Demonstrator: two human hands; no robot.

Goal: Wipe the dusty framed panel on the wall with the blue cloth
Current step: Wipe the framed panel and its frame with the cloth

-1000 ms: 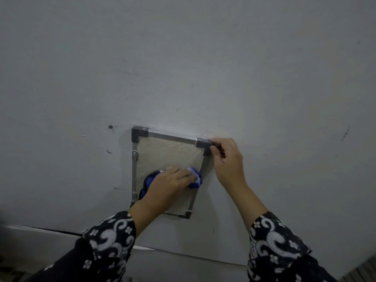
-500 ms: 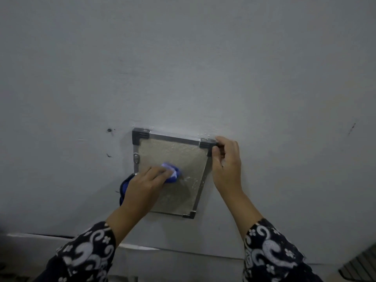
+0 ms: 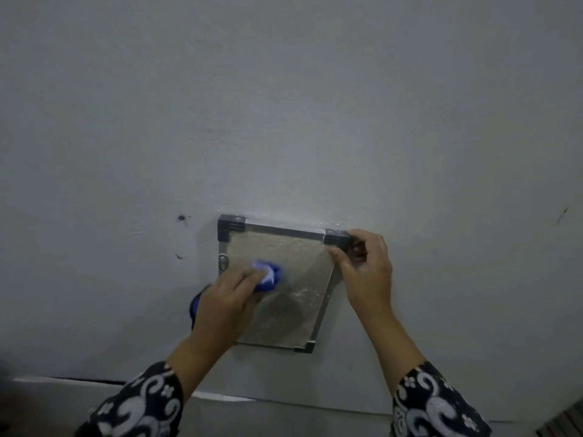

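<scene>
On the grey wall (image 3: pixel 284 121) we press the bunched blue cloth (image 3: pixel 268 275) under our left hand (image 3: pixel 225 305) against the dusty metal-framed panel (image 3: pixel 293 279), while our right hand (image 3: pixel 366 266) pinches its upper right corner.

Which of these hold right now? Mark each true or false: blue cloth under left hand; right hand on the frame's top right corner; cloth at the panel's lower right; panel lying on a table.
1. The left hand presses the blue cloth on the panel: true.
2. The right hand holds the frame's top right corner: true.
3. The cloth is at the panel's lower right: false, upper left.
4. The panel lies on a table: false, it hangs on the wall.
</scene>
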